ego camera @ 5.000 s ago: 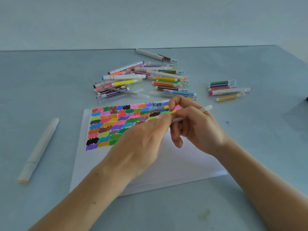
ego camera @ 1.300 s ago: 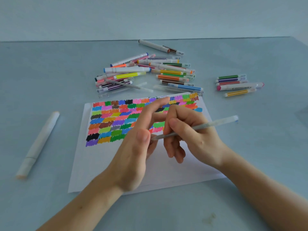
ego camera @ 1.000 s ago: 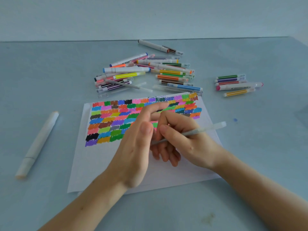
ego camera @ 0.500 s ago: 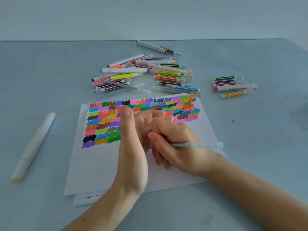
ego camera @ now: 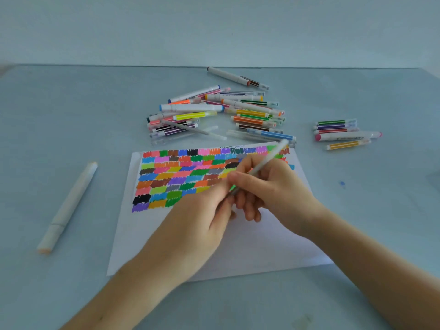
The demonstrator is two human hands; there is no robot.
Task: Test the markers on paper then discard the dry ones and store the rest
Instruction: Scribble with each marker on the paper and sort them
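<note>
A thin pale pen (ego camera: 271,158) slants up to the right over the white paper (ego camera: 250,248), held in the curled fingers of my right hand (ego camera: 273,189). My left hand (ego camera: 197,225) meets the pen's lower end, and its fingertips close on that end; the tip itself is hidden between the two hands. Rows of colour swatches (ego camera: 171,177) cover the paper's upper part. Behind the paper lies a loose pile of markers (ego camera: 214,113). A small separate group of markers (ego camera: 340,133) lies at the right.
A thick pale marker (ego camera: 69,206) lies alone on the blue table, left of the paper. A small blue ink spot (ego camera: 342,183) marks the table right of the paper. The table's far edge meets a plain wall.
My right hand has swung the pen from lying level to slanting up toward the pile. My left hand has turned from upright to palm down, still at the pen's lower end.
</note>
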